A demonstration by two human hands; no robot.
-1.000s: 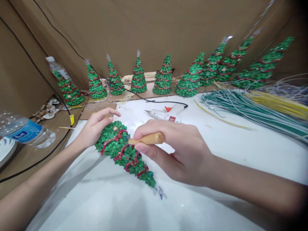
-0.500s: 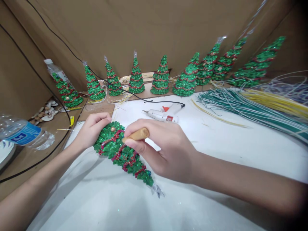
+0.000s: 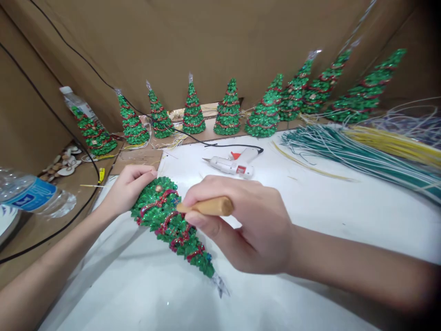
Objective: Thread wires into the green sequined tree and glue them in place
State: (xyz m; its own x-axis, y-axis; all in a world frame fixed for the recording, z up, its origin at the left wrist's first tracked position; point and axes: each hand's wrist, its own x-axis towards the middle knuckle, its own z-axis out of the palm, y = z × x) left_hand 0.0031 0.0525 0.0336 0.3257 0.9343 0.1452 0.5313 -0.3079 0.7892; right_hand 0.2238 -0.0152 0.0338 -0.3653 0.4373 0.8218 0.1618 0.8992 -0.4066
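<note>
A small green glittery tree cone (image 3: 172, 225) with red garland lies tilted over the white table (image 3: 310, 216), its tip pointing toward me. My left hand (image 3: 127, 188) grips its wide base, fingers curled round the rim. My right hand (image 3: 248, 223) is closed on a wooden-handled tool (image 3: 208, 207), whose front end meets the tree's side near the upper garland. The tool's tip is hidden among the green scales.
A white glue gun (image 3: 232, 164) with a black cord lies behind the hands. Several finished green trees (image 3: 227, 115) line the cardboard back wall. Bundles of green and yellow strips (image 3: 372, 154) lie at right. A water bottle (image 3: 34, 197) lies at left, near shell pieces (image 3: 64, 165).
The tree has shifted slightly left and down with my left hand. My right hand moved left, then a little back right, staying on the tool against the tree.
</note>
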